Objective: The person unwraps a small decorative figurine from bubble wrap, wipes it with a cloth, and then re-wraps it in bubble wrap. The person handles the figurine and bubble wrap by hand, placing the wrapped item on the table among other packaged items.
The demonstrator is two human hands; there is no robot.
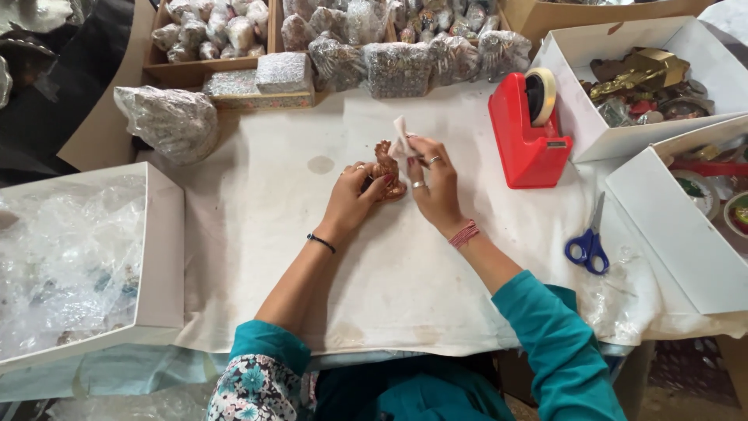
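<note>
White cloth-covered work table [265, 234], with a red tape dispenser [528, 132] and blue-handled scissors [589, 243] to the right. At centre, left hand [352, 199] grips a small copper-coloured figurine [387, 170]; right hand [433, 181] pinches a white paper scrap [401, 143] against it.

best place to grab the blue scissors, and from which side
Take the blue scissors at their handle loops, coming from the near side: the loops point toward the person, the blades point away toward the red tape dispenser, and they lie flat.
</note>
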